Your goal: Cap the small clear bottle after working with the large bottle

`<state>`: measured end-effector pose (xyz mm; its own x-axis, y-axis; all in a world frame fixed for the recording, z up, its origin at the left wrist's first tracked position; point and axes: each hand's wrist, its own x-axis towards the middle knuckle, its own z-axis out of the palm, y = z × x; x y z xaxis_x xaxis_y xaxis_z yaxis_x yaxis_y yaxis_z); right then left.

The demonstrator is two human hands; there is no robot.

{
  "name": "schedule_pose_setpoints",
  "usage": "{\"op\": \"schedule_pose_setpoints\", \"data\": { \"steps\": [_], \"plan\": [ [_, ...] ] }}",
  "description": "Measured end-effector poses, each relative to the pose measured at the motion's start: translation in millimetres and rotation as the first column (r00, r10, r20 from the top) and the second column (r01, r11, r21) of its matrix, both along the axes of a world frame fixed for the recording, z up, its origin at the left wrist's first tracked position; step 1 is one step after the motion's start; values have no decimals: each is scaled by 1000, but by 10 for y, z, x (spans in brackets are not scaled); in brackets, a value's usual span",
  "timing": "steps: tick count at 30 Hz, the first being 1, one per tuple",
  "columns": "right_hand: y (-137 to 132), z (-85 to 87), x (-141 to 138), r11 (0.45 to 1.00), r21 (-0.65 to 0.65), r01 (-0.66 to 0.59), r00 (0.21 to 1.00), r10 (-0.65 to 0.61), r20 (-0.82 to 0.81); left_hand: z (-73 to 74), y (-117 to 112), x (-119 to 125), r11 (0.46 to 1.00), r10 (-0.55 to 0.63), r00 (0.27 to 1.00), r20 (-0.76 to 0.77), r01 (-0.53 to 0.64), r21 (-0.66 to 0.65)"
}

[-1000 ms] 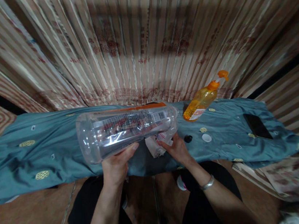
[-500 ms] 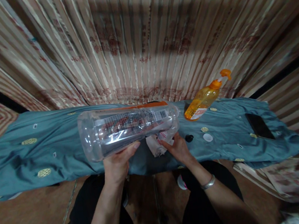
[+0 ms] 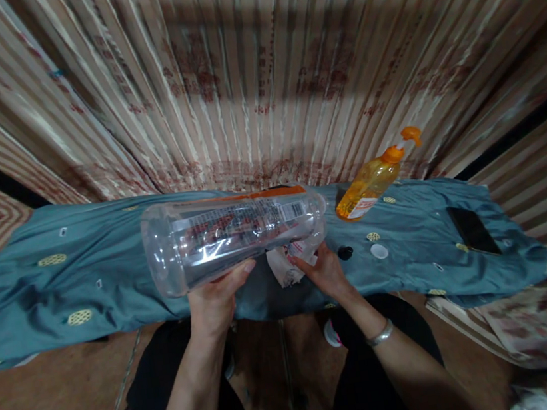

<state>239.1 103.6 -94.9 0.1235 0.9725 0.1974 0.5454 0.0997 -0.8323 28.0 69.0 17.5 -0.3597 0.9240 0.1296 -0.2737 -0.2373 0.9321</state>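
Observation:
A large clear plastic bottle (image 3: 163,246) with a printed label and an orange strip lies sideways in front of me, above the cloth. My left hand (image 3: 218,296) grips it from below near its wide end, thumb along the near side and other fingers hidden behind it. Under the narrower right end, my right hand (image 3: 325,271) is closed on a crumpled white piece (image 3: 282,268) with red print, perhaps tissue or a wrapper. Part of that piece is hidden by the bottle. Whether my right fingers also hold the bottle, I cannot tell.
A teal patterned cloth (image 3: 116,273) covers the narrow table. An orange pump bottle (image 3: 371,182) stands at the back right. A small black cap (image 3: 345,253), a white disc (image 3: 379,251) and a dark phone (image 3: 473,230) lie to the right. A striped curtain (image 3: 248,87) hangs behind.

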Motion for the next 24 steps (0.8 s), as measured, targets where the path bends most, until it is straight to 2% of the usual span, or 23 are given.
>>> {"op": "schedule_pose_setpoints", "data": {
  "steps": [16,24],
  "plan": [
    [-11,31,-5,1000,4,0,1000,0,9,4,6,6,1000,3,999,44,-3,1],
    [-14,38,-3,1000,-4,-3,1000,3,0,2,7,0,1000,9,1000,5,-9,24]
  ]
}}
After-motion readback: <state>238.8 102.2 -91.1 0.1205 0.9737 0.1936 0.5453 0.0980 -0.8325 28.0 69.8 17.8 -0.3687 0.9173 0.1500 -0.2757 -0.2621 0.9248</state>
